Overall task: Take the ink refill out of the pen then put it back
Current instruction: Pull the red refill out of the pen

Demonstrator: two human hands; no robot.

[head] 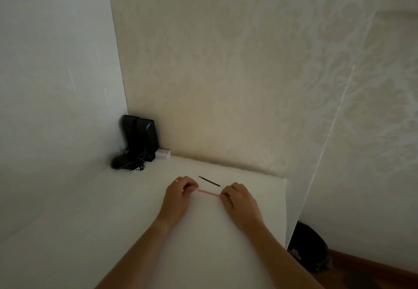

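Head view: both hands pinch a thin pink pen (209, 192) over the white table (135, 209), the left hand (179, 195) closed on one end, the right hand (237, 202) on the other. A slim black stick (209, 181), likely the refill, lies just beyond the pen. Probably the refill is out; next, pick it up and thread it back in.

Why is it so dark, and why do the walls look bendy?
Head view: the light is dim and soft, so the thin pink pen between the left hand and right hand looks slightly blurry; the wide lens tilts and bends the patterned wallpaper wall.
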